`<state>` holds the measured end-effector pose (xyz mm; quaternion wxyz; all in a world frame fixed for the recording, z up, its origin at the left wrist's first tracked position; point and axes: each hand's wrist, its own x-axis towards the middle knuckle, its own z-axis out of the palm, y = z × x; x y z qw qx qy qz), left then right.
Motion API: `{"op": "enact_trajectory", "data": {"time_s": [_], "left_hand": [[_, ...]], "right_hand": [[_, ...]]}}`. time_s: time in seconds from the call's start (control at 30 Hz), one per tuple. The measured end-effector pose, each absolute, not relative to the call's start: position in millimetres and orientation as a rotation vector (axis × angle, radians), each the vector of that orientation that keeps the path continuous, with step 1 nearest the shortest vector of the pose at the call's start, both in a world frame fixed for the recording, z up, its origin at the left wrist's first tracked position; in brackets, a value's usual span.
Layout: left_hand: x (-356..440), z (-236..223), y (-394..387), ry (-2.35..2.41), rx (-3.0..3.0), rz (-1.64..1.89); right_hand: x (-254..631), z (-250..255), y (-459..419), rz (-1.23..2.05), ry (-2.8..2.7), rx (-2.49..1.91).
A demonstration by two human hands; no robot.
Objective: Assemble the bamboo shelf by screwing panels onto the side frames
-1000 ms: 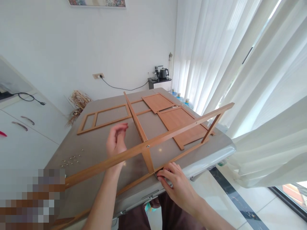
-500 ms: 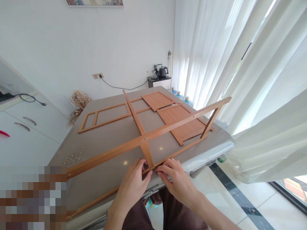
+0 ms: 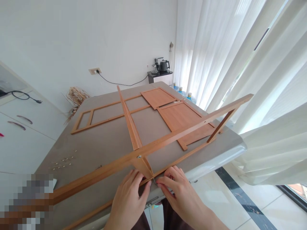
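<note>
left hand (image 3: 128, 199) came down to the wooden frame's (image 3: 144, 150) lower joint.

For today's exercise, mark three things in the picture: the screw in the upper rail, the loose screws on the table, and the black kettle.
Screw in the upper rail (image 3: 138, 156), head view, on its head.
Loose screws (image 3: 62, 161), head view, middle of the scatter.
Black kettle (image 3: 164, 65), head view, on its body.

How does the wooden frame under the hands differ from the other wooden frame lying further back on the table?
The near frame stands upright on its edge at the table's front, with the left hand and right hand at its lower joint. The far frame lies flat, untouched. The near frame shows a screw head; none is visible on the far one. Both are brown wooden slats.
</note>
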<state>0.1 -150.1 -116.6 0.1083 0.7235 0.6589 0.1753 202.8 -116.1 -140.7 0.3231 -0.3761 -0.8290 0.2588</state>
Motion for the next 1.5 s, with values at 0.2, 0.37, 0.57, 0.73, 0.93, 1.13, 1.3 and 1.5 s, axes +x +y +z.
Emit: {"op": "enact_trajectory", "data": {"time_s": [0.2,0.37,0.57,0.73,0.93,1.13,1.3,1.5], "left_hand": [[-6,-135,-151,1.944,2.347,0.610],[-13,-142,-150,1.869,2.530,0.747],[-9,-140,-147,1.878,2.554,0.825],[-11,-144,-148,1.867,2.647,0.853],[-8,-139,-149,1.908,2.592,0.836],[-1,-134,-148,1.924,2.512,0.840],[0,-135,-149,1.933,2.513,0.840],[-1,-134,-148,1.914,2.559,0.898]], "right_hand": [[205,-143,-111,0.645,-2.168,-0.912],[208,-146,-105,0.554,-2.185,-0.821],[209,-157,-105,0.517,-2.178,-0.835],[211,-155,-102,0.552,-2.163,-0.837],[217,-152,-102,0.625,-2.240,-0.829],[209,-170,-111,0.561,-2.169,-0.850],[212,-154,-108,0.554,-2.224,-0.861],[209,-155,-109,0.558,-2.207,-0.880]]}}
